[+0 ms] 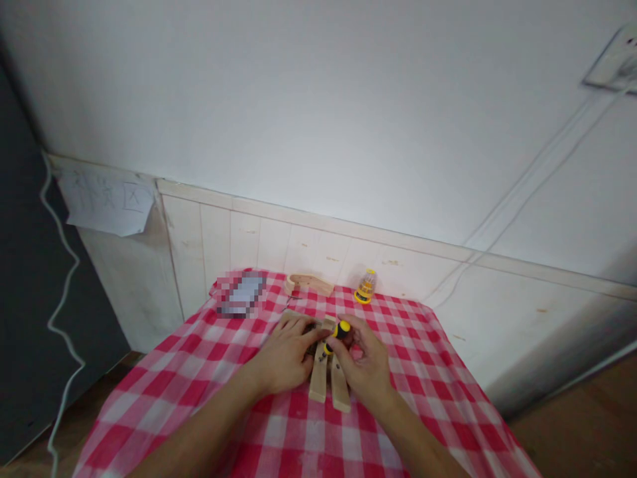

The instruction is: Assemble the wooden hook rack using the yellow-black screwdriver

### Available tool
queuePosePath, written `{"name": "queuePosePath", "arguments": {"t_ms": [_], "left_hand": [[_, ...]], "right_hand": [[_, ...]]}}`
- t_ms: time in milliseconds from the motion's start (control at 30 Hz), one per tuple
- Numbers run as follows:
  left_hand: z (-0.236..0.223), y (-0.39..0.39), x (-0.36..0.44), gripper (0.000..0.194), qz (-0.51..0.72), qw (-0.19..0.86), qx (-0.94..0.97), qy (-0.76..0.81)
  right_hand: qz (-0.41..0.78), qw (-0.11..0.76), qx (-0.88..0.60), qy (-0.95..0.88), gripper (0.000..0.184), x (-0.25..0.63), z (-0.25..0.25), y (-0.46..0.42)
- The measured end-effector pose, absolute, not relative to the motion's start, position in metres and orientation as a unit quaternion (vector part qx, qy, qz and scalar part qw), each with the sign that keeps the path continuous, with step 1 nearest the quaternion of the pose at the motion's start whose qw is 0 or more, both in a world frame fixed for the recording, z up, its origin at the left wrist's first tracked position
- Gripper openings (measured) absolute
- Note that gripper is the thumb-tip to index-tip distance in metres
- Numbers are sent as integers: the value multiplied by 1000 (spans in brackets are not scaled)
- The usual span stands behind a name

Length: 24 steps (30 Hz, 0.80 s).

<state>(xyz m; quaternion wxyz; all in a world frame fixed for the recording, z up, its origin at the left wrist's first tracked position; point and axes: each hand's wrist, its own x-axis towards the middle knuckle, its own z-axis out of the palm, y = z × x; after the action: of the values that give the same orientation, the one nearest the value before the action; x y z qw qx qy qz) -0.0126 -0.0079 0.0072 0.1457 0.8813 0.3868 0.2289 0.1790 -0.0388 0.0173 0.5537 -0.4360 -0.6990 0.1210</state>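
Note:
A small yellow-and-black screwdriver (342, 329) is pinched in my right hand (368, 362). It tilts, with its handle end up and its lower end at a dark screw in a light wooden slat (318, 385). Beside that slat lies a second wooden slat (340, 392) with a dark screw in it. My left hand (286, 355) bears down on the wooden assembly from the left, fingers bent over it and the index finger reaching toward the screwdriver. Both hands cover much of the wood, so how its pieces join is hidden.
A red-and-white checked cloth (279, 431) covers the table. Toward the back stand a curved wooden piece (311, 284) and a yellow-capped clear container (365, 287). A blurred phone-like object (243, 295) lies back left. The white wall (318, 133) borders the table's far edge.

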Motion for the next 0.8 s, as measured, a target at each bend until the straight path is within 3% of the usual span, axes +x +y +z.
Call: {"name": "queuePosePath", "arguments": {"t_ms": [467, 800], "left_hand": [[10, -10, -12, 62, 223, 149, 877, 398], [9, -8, -12, 56, 219, 164, 875, 399]], "right_hand": [[144, 560, -466, -670, 27, 177, 16, -37], [100, 679, -456, -566, 34, 185, 19, -26]]}}
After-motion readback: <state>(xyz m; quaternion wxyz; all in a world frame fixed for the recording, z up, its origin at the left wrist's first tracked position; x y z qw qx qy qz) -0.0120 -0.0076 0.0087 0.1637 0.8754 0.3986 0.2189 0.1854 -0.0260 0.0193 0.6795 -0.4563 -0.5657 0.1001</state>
